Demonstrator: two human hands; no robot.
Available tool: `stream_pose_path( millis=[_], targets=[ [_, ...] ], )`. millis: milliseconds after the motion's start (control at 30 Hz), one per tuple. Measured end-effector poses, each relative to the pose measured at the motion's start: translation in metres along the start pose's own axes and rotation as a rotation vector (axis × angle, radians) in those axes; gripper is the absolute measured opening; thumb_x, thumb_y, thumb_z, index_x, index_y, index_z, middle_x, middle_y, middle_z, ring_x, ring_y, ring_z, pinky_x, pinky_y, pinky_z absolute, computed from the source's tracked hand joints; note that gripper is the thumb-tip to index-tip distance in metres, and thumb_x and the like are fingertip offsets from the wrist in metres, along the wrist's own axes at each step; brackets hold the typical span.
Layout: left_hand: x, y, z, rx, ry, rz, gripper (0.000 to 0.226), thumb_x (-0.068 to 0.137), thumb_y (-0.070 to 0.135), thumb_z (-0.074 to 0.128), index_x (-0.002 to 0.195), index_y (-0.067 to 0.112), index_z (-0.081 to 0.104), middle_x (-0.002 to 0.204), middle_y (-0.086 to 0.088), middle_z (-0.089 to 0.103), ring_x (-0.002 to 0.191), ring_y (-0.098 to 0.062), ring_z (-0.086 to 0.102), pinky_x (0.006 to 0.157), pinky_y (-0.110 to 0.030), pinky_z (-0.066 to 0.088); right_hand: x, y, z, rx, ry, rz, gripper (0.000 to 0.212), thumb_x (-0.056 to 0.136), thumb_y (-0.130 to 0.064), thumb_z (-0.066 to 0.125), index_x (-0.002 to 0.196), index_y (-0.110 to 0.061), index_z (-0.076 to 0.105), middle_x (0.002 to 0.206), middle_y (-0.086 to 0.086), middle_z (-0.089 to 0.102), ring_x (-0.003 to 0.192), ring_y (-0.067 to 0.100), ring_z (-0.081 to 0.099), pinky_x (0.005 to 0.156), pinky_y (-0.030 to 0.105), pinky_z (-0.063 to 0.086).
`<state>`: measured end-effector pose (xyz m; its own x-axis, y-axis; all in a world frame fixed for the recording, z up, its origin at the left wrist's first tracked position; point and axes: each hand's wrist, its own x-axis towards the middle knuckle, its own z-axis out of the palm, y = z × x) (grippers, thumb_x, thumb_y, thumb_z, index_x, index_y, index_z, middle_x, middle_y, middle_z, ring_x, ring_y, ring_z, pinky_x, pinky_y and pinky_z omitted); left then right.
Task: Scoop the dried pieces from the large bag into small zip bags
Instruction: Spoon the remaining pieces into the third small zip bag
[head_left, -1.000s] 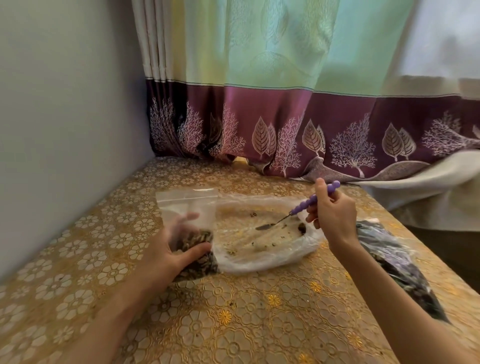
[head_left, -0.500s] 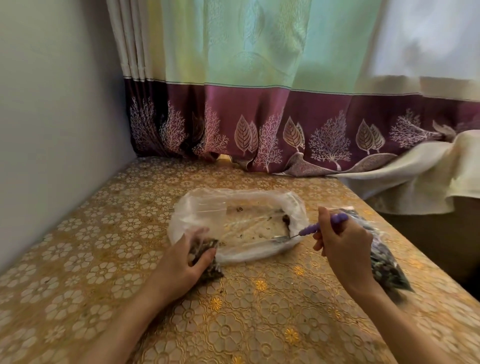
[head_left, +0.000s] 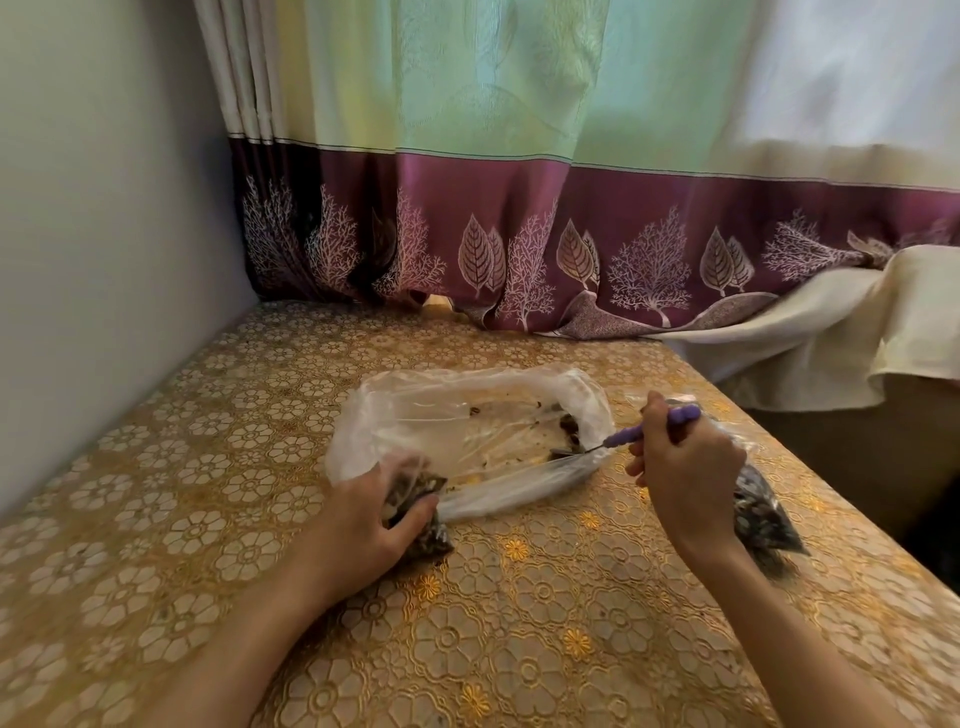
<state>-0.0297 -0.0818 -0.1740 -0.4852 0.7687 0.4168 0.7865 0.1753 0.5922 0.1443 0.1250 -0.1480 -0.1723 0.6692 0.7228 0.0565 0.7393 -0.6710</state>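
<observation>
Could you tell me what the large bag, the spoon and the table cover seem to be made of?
Large bag: thin clear plastic film, crinkled and glossy. Spoon: beaded purple handle, probably plastic; thin shiny shaft, likely metal. Table cover: embossed golden floral sheet with sheen, probably vinyl.

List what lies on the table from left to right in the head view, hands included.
Left hand → small zip bag it grips → large bag → spoon → right hand holding it → filled bag at the table's right edge.
</observation>
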Motion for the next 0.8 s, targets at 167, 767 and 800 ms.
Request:
stream_pose_path(
  millis=[167, 767, 800],
  targets=[
    [-0.001, 0.013, 0.007, -0.005, -0.003, 0.038, 0.04, 0.086, 0.037, 0.058, 0.123, 0.025, 0.05, 0.094, 0.028, 0.048, 0.085, 0.009, 0.053, 0.066, -0.009, 0.051, 0.001, 0.002, 0.006, -0.077, 0.004, 0.0, 0.036, 0.096, -0.027, 0.051, 0.06, -0.029, 0.055, 0.053, -0.009, 0.061, 0.042, 0.006, 0.06, 0.048, 0.02, 0.051],
    [-0.002, 0.018, 0.01, -0.177, -0.048, 0.011, 0.037, 0.084, 0.036, 0.06, 0.119, 0.028, 0.051, 0.094, 0.013, 0.063, 0.086, 0.008, 0.061, 0.073, -0.011, 0.051, 0.004, 0.01, 0.037, 0.066, -0.028, 0.091, 0.03, 0.094, -0.029, 0.054, 0.076, -0.009, 0.065, 0.066, -0.01, 0.068, 0.045, 0.004, 0.062, 0.043, 0.012, 0.047],
    [-0.002, 0.018, 0.011, -0.183, -0.049, 0.005, 0.037, 0.084, 0.036, 0.06, 0.119, 0.029, 0.051, 0.093, 0.013, 0.063, 0.086, 0.008, 0.06, 0.073, -0.011, 0.05, 0.004, 0.01, 0.038, 0.077, -0.023, 0.094, 0.03, 0.094, -0.029, 0.054, 0.076, -0.008, 0.065, 0.066, -0.012, 0.067, 0.045, 0.004, 0.062, 0.043, 0.011, 0.046]
  ],
)
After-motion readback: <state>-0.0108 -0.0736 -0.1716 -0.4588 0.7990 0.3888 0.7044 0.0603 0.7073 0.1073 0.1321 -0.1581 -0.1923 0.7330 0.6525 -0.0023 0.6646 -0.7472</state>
